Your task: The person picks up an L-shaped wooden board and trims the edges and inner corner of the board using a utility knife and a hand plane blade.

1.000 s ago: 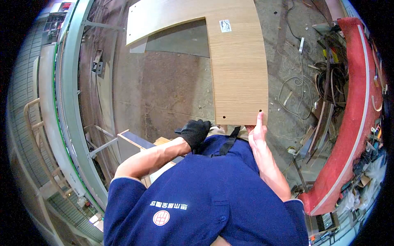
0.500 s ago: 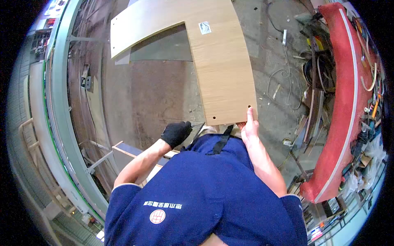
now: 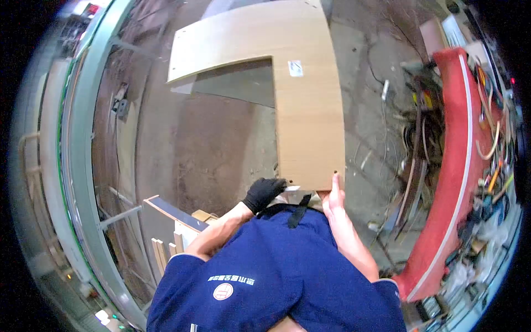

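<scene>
A pale wood-grain L-shaped board extends away from my waist, with a white label on its face and dark holes near its near corners. My right hand, bare, grips the near right corner, thumb on top beside a hole and fingers underneath. At the near left corner is my left hand in a black glove, fingers closed around a thin flat blade-like tool. Its bright end lies along the board's near edge; the rest is hidden in the glove, so its exact kind is unclear.
On the right stands a long red padded surface with a white stripe, with clutter beyond it. A pale cable and wood strips lie on the floor. To the left run a green metal frame and, lower, a stack of panels.
My left hand has moved right to the board's near left corner, bringing the flat tool against the near edge. The view has shifted, so the board appears lower; my right hand still grips it.
</scene>
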Available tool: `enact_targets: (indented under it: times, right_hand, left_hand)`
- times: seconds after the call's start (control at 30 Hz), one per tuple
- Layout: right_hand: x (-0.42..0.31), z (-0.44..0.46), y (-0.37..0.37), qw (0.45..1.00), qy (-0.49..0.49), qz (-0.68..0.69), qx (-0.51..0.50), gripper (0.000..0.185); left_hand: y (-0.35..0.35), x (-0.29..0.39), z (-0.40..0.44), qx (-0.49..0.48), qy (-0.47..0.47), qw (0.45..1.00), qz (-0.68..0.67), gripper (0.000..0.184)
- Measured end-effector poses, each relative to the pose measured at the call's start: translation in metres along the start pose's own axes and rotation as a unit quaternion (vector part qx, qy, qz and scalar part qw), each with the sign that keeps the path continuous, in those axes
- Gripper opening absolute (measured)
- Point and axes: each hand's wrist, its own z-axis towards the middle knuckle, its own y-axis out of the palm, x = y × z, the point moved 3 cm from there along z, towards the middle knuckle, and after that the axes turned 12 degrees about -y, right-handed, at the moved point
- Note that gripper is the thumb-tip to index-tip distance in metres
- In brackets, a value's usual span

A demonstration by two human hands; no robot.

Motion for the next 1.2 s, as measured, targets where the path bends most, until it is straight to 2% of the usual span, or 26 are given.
enact_targets:
  times: [0.07, 0.17, 0.2, 0.27, 0.37, 0.47, 0.5, 0.6, 0.67, 0.7, 0.73, 0.8, 0.87, 1.0, 1.1, 1.2]
  right_hand:
    - [-0.008, 0.000, 0.004, 0.999, 0.006, 0.025, -0.026, 0.055]
    - [-0.017, -0.001, 0.009, 0.999, 0.010, 0.020, -0.036, 0.055]
    - [-0.015, 0.003, 0.006, 0.999, 0.005, 0.023, -0.040, 0.056]
    - [-0.014, 0.005, 0.005, 0.999, 0.008, 0.026, -0.032, 0.054]
    - [-0.013, 0.010, -0.003, 0.997, 0.016, 0.022, -0.071, 0.058]
    - [-0.018, 0.003, 0.001, 0.995, 0.030, 0.022, -0.090, 0.059]
    - [-0.017, 0.006, 0.000, 0.994, 0.014, 0.019, -0.103, 0.060]
    - [-0.011, 0.010, -0.001, 0.997, -0.036, 0.003, -0.074, 0.065]
    - [-0.020, -0.001, 0.016, 0.995, -0.079, -0.062, 0.005, 0.072]
    - [-0.013, 0.013, 0.003, 0.994, -0.091, -0.058, 0.002, 0.072]
    - [-0.005, 0.028, -0.011, 0.993, -0.103, -0.054, 0.001, 0.072]
    - [-0.015, 0.003, 0.013, 0.964, -0.171, -0.173, 0.107, 0.071]
    - [-0.017, -0.009, 0.061, 0.902, -0.228, -0.331, 0.155, 0.071]
    - [-0.064, -0.039, 0.130, 0.685, -0.290, -0.626, 0.236, 0.071]
    - [-0.047, -0.019, 0.207, 0.659, -0.331, -0.664, 0.123, 0.066]
    - [-0.028, 0.013, 0.250, 0.629, -0.349, -0.692, 0.063, 0.060]
  left_hand:
    - [0.017, -0.008, -0.003, 0.091, 0.049, 0.995, -0.010, 0.038]
    - [-0.009, 0.009, -0.021, 0.107, 0.056, 0.992, -0.032, 0.044]
    - [-0.010, 0.009, -0.022, 0.072, -0.036, 0.993, -0.084, 0.043]
    - [-0.002, 0.000, -0.031, 0.151, -0.001, 0.980, -0.132, 0.042]
    - [-0.016, -0.006, -0.037, 0.141, -0.163, 0.956, -0.200, 0.039]
    - [-0.036, -0.037, -0.047, 0.187, -0.175, 0.952, -0.165, 0.032]
    - [-0.028, -0.061, -0.050, 0.234, -0.203, 0.924, -0.226, 0.029]
    - [-0.072, -0.119, -0.052, 0.237, -0.368, 0.852, -0.288, 0.038]
    - [-0.101, -0.176, -0.048, 0.247, -0.410, 0.794, -0.375, 0.039]
    - [-0.104, -0.221, -0.042, 0.360, -0.354, 0.801, -0.322, 0.039]
    - [-0.142, -0.240, -0.039, 0.307, -0.417, 0.766, -0.382, 0.039]
    - [-0.159, -0.328, -0.019, 0.319, -0.425, 0.730, -0.430, 0.041]
    - [-0.192, -0.391, -0.001, 0.326, -0.418, 0.695, -0.485, 0.046]
    - [-0.234, -0.475, 0.034, 0.339, -0.347, 0.628, -0.609, 0.050]
    - [-0.263, -0.492, 0.052, 0.316, -0.340, 0.598, -0.654, 0.050]
    - [-0.276, -0.512, 0.069, 0.208, -0.338, 0.617, -0.680, 0.050]
